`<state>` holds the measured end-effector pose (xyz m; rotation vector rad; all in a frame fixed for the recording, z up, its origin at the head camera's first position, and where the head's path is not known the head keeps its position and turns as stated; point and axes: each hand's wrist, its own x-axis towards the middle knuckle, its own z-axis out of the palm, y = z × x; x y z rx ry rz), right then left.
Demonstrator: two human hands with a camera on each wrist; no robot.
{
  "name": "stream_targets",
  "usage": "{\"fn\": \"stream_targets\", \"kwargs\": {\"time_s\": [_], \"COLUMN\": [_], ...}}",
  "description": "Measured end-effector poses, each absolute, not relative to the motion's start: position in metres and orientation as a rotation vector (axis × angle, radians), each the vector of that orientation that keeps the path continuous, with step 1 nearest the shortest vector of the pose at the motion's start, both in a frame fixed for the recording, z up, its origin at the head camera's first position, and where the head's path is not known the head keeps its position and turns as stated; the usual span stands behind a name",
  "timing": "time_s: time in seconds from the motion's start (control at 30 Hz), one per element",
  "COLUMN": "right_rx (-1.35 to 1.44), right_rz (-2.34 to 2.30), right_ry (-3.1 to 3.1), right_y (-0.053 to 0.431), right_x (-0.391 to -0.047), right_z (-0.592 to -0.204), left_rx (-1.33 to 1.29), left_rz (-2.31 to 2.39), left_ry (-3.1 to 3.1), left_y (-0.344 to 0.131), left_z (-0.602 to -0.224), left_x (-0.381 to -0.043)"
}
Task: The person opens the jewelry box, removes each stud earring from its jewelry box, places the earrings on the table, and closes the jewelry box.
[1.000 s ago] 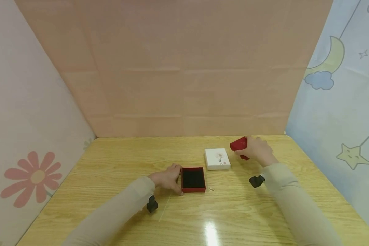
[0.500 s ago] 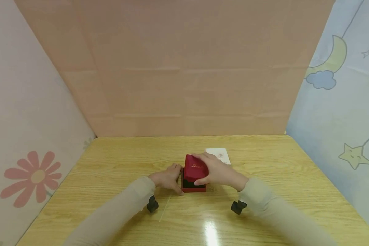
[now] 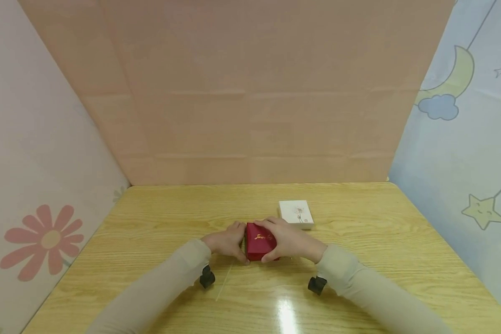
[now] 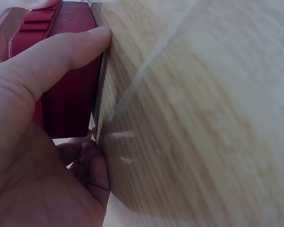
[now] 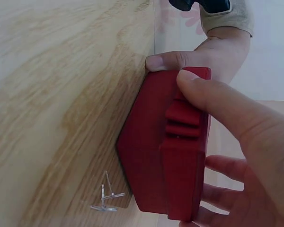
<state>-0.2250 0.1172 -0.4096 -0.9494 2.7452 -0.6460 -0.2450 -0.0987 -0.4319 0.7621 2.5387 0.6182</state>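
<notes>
A red jewelry box (image 3: 258, 256) sits on the table with its lid (image 3: 260, 238) on the base. Gold lettering and a folded ribbon-like band decorate the lid. My left hand (image 3: 227, 242) holds the base from the left, thumb along the near side and fingers behind. From the right, my right hand (image 3: 291, 241) grips the lid, its thumb on the near edge and fingers over the far side. The black padding inside the box is hidden by the lid. Beside the box, a pair of small earrings (image 5: 108, 195) lies on the wood in the right wrist view.
A white square box (image 3: 297, 213) with a flower print stands just behind the right hand. A thin clear strip (image 3: 224, 281) lies on the table (image 3: 171, 208) near the left wrist. Papered walls (image 3: 242, 139) enclose the back and sides.
My right hand has carried the lid leftward from beyond the white box and lowered it onto the red base. My left hand has stayed at the base.
</notes>
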Motion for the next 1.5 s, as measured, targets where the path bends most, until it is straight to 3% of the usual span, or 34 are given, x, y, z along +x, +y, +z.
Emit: {"fn": "stream_targets", "kwargs": {"time_s": [1.13, 1.5], "right_rx": [-0.928, -0.894], "right_rz": [-0.591, -0.668], "right_ry": [2.708, 2.756], "right_y": [0.107, 0.096], "right_x": [-0.23, -0.253], "right_z": [-0.41, -0.378], "left_rx": [0.753, 0.76], "left_rz": [0.766, 0.869], "left_ry": [2.494, 2.56], "left_y": [-0.104, -0.114], "left_z": [-0.434, -0.404], "left_x": [-0.249, -0.274]}}
